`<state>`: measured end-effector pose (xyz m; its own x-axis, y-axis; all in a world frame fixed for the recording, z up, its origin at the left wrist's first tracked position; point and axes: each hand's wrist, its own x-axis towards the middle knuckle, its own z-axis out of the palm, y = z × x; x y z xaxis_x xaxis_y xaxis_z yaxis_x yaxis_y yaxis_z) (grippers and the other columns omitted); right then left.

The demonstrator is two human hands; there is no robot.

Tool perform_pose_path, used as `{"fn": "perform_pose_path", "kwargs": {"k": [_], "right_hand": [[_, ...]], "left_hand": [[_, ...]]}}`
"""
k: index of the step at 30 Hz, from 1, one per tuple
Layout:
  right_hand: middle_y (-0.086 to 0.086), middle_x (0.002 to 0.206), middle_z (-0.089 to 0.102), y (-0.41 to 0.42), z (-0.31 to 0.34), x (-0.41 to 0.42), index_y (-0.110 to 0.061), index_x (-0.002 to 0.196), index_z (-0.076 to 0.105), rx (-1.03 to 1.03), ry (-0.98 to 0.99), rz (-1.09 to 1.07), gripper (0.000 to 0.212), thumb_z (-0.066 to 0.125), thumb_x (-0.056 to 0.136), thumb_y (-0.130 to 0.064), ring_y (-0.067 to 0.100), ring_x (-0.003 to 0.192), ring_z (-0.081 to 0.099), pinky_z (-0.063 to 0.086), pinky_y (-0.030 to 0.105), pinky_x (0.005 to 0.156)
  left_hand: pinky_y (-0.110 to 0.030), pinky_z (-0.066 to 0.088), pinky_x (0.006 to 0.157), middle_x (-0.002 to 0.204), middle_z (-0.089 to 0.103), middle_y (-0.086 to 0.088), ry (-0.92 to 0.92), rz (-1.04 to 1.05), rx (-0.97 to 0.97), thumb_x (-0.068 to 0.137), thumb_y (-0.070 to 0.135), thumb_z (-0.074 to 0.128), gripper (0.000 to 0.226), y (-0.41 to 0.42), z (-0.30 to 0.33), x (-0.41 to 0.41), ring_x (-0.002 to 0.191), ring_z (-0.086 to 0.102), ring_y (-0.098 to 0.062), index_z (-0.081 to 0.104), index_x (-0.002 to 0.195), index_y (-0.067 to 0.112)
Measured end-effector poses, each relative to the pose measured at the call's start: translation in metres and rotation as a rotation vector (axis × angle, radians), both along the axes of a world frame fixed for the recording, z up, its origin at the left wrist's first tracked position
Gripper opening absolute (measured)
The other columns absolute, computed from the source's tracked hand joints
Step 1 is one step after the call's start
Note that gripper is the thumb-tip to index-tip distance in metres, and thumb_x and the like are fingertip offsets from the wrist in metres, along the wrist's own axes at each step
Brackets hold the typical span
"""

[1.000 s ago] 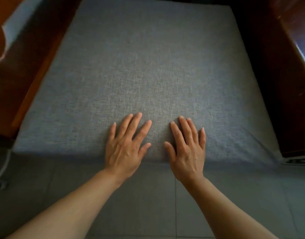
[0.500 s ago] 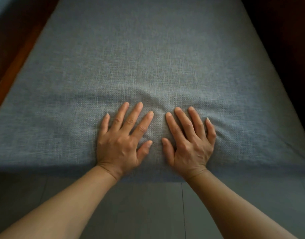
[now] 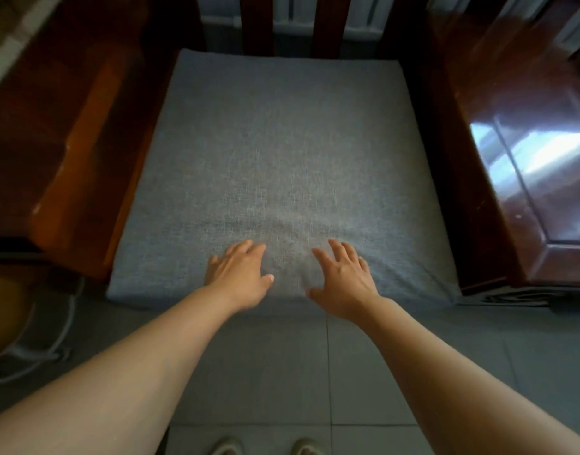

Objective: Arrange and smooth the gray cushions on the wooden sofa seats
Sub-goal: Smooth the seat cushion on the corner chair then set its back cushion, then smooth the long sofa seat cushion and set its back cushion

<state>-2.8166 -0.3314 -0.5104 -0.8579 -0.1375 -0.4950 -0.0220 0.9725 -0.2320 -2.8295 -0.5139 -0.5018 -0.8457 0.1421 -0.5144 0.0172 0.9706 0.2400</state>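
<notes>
Down at the bottom edge, two slippered feet [image 3: 265,446] stood on the gray tiled floor [image 3: 446,372], and both bare forearms reached forward over it. The left hand [image 3: 237,274] lay at the near edge of the gray cushion [image 3: 282,152], fingers loosely spread with nothing gripped. The right hand [image 3: 342,280] sat just beside it, fingers fanned and slightly lifted, gripping nothing either; whether its palm pressed the fabric could not be told. The two hands were apart, with a faint ripple in the cloth between and just beyond them.

The cushion filled the seat, lying between the wooden armrest [image 3: 85,133] on the left and a glossy wooden side table [image 3: 528,152] on the right, its far edge against the slatted backrest [image 3: 288,24]. The near right corner sagged over the seat front.

This looked like the smoothing step on a cushion already in place. The next move likely called for flat palms sweeping outward and toward the back, then tidying that drooping corner.
</notes>
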Motion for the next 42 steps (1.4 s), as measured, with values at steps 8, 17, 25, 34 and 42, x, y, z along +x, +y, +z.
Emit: {"fn": "perform_pose_path", "kwargs": {"k": [8, 17, 25, 34, 42], "right_hand": [[0.006, 0.160, 0.001, -0.009, 0.150, 0.017, -0.024, 0.152, 0.014, -0.040, 0.003, -0.090, 0.083, 0.061, 0.087, -0.047, 0.027, 0.147, 0.000, 0.016, 0.047, 0.117], [0.006, 0.158, 0.013, -0.026, 0.280, 0.061, -0.023, 0.151, 0.020, -0.070, 0.068, -0.158, 0.080, 0.063, 0.087, -0.043, 0.026, 0.145, 0.011, 0.025, 0.043, 0.114], [0.007, 0.156, 0.021, -0.035, 0.339, 0.091, -0.021, 0.150, 0.021, -0.074, 0.100, -0.162, 0.079, 0.063, 0.087, -0.043, 0.027, 0.141, 0.022, 0.029, 0.041, 0.113], [0.007, 0.154, 0.023, -0.031, 0.374, 0.113, -0.021, 0.150, 0.021, -0.110, 0.116, -0.083, 0.079, 0.062, 0.087, -0.043, 0.028, 0.139, 0.026, 0.031, 0.045, 0.112], [0.011, 0.153, 0.023, -0.015, 0.371, 0.134, -0.022, 0.150, 0.022, -0.109, 0.100, -0.021, 0.078, 0.062, 0.086, -0.043, 0.031, 0.138, 0.028, 0.033, 0.047, 0.110]], "left_hand": [[-0.038, 0.029, 0.112, 0.158, 0.018, -0.004, 0.000, 0.132, -0.019, 0.093, 0.042, 0.052, 0.070, -0.028, 0.142, 0.036, 0.141, 0.026, -0.025, 0.020, 0.150, 0.018], [-0.044, 0.029, 0.112, 0.156, 0.026, -0.004, 0.068, 0.082, 0.078, 0.089, 0.046, 0.056, 0.080, -0.041, 0.273, 0.069, 0.140, 0.030, -0.026, 0.011, 0.152, 0.025], [-0.039, 0.030, 0.109, 0.155, 0.027, -0.004, 0.107, 0.110, 0.047, 0.091, 0.046, 0.053, 0.075, -0.057, 0.340, 0.098, 0.140, 0.031, -0.025, 0.015, 0.152, 0.022], [-0.043, 0.031, 0.111, 0.156, 0.025, -0.004, 0.105, 0.233, 0.055, 0.092, 0.046, 0.053, 0.074, -0.056, 0.377, 0.142, 0.141, 0.030, -0.025, 0.015, 0.151, 0.022], [-0.045, 0.032, 0.110, 0.155, 0.027, -0.002, 0.116, 0.365, 0.040, 0.091, 0.048, 0.054, 0.074, -0.051, 0.386, 0.184, 0.140, 0.030, -0.025, 0.018, 0.151, 0.023]]}}
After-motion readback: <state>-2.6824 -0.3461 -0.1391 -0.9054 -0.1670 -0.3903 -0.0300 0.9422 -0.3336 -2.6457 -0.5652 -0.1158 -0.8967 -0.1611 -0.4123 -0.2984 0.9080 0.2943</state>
